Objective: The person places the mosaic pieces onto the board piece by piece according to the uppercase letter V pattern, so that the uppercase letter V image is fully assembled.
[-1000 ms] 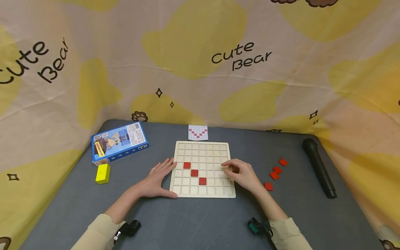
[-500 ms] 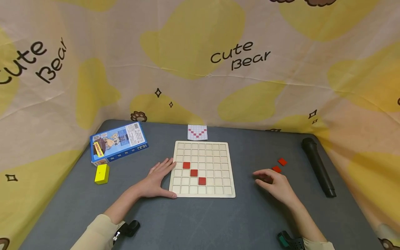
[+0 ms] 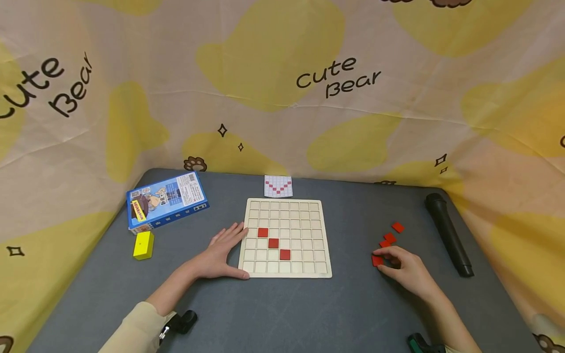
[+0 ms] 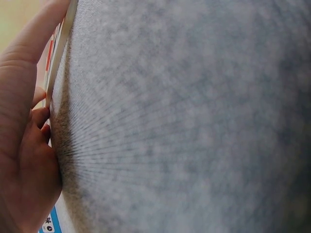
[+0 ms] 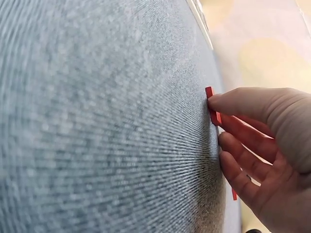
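Observation:
A pale square grid board [image 3: 304, 227] lies mid-table. Three red square tiles sit in its cells on a falling diagonal: an upper tile [image 3: 262, 232], a middle tile [image 3: 273, 243] and a lower tile [image 3: 285, 255]. My left hand [image 3: 217, 256] rests along the board's left edge, fingers extended, thumb at the near corner. Right of the board, my right hand [image 3: 408, 270] pinches a red tile [image 3: 376, 261] at the table surface. In the right wrist view, thumb and fingertip meet that tile [image 5: 213, 108] at its edges. Loose red tiles [image 3: 398, 227] lie just beyond the hand.
Behind the board lies a small pattern card [image 3: 278, 187] with a pink V of squares. A blue box [image 3: 169, 201] and a yellow block [image 3: 143, 245] are at the left. A black microphone-shaped object [image 3: 449, 235] lies at the right. Patterned cloth [image 3: 265, 98] hangs behind.
My right hand has moved from the board's right side out to the loose red tiles and now pinches the nearest one. The left hand and the tiles on the board stay put.

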Demonstrator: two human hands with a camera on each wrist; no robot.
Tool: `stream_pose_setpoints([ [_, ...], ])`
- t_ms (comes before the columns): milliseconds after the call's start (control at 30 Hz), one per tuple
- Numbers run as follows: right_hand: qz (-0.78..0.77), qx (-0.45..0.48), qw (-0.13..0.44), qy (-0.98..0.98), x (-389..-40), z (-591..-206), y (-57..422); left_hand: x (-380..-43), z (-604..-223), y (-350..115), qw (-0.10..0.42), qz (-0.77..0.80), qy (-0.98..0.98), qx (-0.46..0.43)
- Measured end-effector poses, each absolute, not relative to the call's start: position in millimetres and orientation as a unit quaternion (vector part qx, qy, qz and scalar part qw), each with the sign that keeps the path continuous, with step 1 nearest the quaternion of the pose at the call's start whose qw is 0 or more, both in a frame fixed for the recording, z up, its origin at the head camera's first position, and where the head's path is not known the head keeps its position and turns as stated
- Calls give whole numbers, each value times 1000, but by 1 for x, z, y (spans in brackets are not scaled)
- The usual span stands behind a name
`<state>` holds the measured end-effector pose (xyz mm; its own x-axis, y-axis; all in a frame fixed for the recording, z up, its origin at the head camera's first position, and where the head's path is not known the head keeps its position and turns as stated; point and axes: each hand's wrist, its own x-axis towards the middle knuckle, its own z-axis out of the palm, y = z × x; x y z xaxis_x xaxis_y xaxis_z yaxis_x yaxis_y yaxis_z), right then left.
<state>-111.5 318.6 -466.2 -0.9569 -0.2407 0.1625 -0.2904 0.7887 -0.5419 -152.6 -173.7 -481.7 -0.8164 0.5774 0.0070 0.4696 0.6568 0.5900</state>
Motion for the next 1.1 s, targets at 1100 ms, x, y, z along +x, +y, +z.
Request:
stream_pose_setpoints([
  [1100, 378, 175, 34, -909, -145, -466, 248, -153, -482, -174, 96, 297, 907, 283],
])
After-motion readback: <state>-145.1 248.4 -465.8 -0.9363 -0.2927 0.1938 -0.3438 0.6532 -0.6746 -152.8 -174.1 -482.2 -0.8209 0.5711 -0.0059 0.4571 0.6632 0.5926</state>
